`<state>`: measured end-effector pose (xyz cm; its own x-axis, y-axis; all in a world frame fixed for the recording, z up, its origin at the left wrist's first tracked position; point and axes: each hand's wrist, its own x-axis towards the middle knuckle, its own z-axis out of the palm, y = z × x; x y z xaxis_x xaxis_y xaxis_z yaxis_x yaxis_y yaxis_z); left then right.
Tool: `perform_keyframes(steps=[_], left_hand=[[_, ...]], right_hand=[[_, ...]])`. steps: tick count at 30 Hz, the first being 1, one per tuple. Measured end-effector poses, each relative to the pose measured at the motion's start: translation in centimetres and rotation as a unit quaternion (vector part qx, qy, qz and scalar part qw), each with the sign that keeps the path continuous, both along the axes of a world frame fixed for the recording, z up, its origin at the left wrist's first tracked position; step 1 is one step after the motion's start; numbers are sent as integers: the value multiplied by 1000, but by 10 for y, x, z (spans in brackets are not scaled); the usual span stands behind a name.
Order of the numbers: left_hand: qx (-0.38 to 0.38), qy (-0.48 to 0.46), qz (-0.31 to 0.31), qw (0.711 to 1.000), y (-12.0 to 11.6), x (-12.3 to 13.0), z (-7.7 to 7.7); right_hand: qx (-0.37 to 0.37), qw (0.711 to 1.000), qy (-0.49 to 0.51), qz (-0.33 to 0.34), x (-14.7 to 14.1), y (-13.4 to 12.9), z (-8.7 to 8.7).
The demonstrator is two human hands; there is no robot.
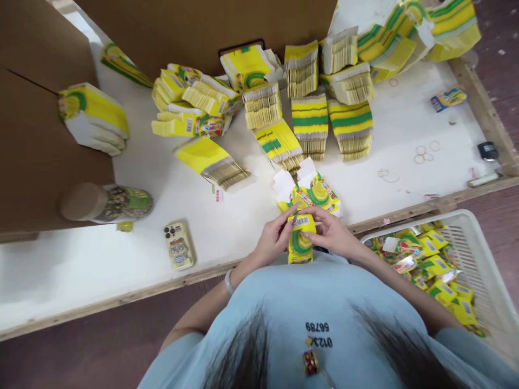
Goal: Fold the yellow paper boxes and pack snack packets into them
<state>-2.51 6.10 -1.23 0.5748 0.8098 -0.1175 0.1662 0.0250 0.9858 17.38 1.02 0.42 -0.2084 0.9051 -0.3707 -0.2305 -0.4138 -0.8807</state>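
Close to my body, at the table's front edge, I hold a small yellow and green carton [301, 243] with a barcode on its upper end. My left hand [275, 233] grips its left side, thumb and fingers closed near the barcode. On the other side my right hand [330, 232] is closed on the carton, with its thumb on the front face. Just beyond my fingers lie flat yellow cartons [320, 194] with white flaps standing up. Whether the carton's end is fully closed is hard to make out.
Bundles of folded cartons [310, 119] fill the back of the white table [227, 227]. A phone [179, 246] and a jar [107, 203] are at left. A white basket [482, 254] of filled-looking packs stands at right. Brown cardboard boxes [203, 24] rise behind. Rubber bands [422, 155] lie right.
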Motion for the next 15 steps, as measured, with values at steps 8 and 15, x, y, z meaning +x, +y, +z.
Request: perform_keyframes(steps=[8,15], left_hand=[[71,46,-28,996,3,1,-6],[248,204,150,935,96,16,-26]], right_hand=[[-15,999,33,3,3,1,-6],[-10,909,-412,-67,136,-66,11]])
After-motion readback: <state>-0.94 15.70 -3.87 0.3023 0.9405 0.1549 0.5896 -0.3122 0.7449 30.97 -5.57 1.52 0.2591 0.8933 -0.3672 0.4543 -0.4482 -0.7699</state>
